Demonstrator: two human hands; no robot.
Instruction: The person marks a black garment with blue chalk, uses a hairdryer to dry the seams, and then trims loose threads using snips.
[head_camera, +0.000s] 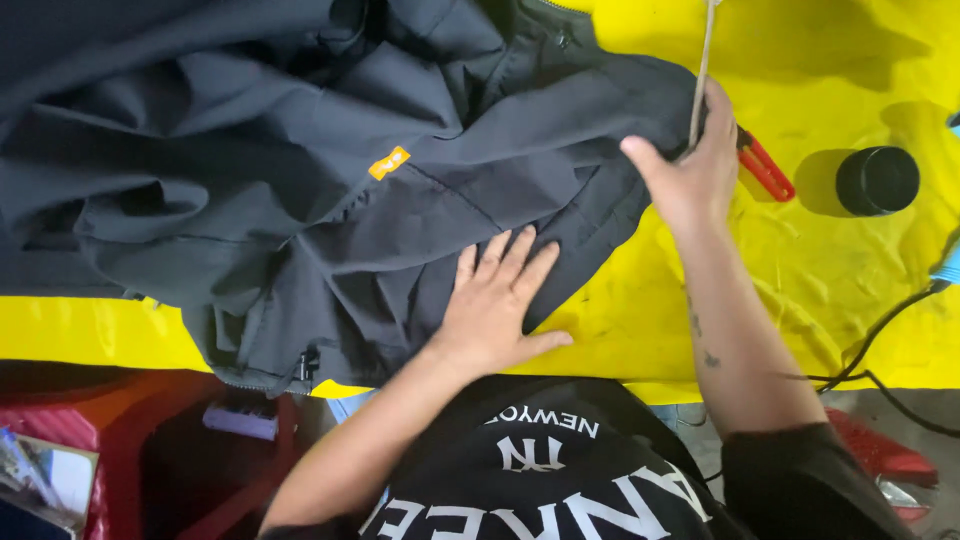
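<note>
A dark navy jacket (300, 170) lies crumpled over a yellow table cover (800, 290); a small orange tag (389, 162) shows on its fabric. My left hand (495, 305) lies flat with fingers spread on the jacket's near edge. My right hand (690, 170) is at the jacket's right edge, fingers closed around a thin pale stick (702, 75) that rises out of the top of the view. A red-handled tool (765, 165) lies right beside that hand.
A black round container (877, 180) stands on the yellow cover at right. A black cable (880, 345) trails across the right side. Red plastic furniture (150, 450) sits below the table's near edge at left.
</note>
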